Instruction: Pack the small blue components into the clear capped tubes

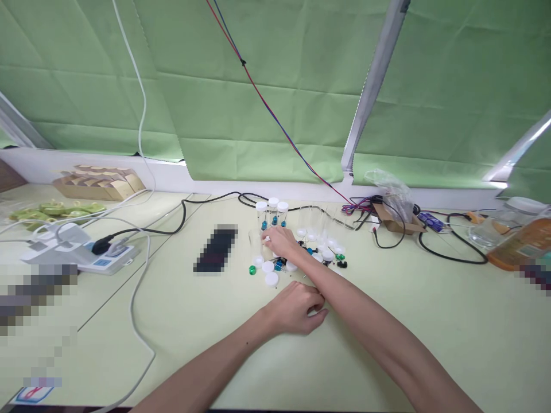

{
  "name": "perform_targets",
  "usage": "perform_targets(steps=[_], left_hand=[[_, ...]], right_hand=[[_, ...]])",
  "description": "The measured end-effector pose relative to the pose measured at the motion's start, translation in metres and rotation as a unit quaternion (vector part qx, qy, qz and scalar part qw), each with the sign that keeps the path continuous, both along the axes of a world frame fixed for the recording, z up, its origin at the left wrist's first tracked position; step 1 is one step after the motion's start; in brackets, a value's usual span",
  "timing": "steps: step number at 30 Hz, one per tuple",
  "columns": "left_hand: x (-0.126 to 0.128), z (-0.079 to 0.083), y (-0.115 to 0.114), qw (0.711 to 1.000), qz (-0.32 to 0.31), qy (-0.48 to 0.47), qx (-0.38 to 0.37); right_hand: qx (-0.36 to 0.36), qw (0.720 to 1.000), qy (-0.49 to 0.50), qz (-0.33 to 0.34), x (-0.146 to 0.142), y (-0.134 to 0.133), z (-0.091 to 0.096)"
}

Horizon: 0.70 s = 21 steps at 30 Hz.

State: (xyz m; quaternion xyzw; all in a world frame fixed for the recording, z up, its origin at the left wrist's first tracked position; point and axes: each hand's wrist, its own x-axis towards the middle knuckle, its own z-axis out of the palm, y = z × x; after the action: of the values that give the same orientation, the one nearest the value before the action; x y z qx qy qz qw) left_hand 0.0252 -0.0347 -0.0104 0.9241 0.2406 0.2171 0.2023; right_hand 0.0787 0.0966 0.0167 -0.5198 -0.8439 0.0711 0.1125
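My right hand (pixel 282 241) reaches across to the left, its fingers drawn together at a clear tube (pixel 255 244) that stands on a white cap. Whatever sits between those fingertips is too small and hidden to make out. Below the right forearm, my left hand (pixel 296 307) rests on the table in a loose curl, with nothing visible in it. Behind the right hand stand several tubes with white caps (pixel 272 202) and blue-headed parts (pixel 274 220) inside. Loose white caps (pixel 271 279), a green piece (pixel 252 270) and small black parts (pixel 342 264) lie around.
A dark phone-like slab (pixel 216 249), blurred out, lies left of the tubes. Further left is a power strip (pixel 86 252) with white and black cables. Clear tubes (pixel 316 221) stand at the back. An open carton (pixel 398 218) and an orange-filled bottle (pixel 520 244) are on the right.
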Motion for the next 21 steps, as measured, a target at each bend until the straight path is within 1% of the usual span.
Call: perform_targets(steps=[12, 17, 21], left_hand=[[0.000, -0.003, 0.000, 1.000, -0.004, -0.005, -0.006], [0.000, -0.003, 0.001, 1.000, -0.003, -0.005, 0.004], [0.000, -0.003, 0.001, 1.000, -0.008, -0.002, 0.016]], right_hand=[[0.002, 1.000, 0.004, 0.002, -0.009, 0.005, -0.006], [-0.005, 1.000, 0.015, 0.001, -0.004, -0.001, 0.002], [0.001, 0.999, 0.035, -0.005, 0.010, -0.017, 0.013]])
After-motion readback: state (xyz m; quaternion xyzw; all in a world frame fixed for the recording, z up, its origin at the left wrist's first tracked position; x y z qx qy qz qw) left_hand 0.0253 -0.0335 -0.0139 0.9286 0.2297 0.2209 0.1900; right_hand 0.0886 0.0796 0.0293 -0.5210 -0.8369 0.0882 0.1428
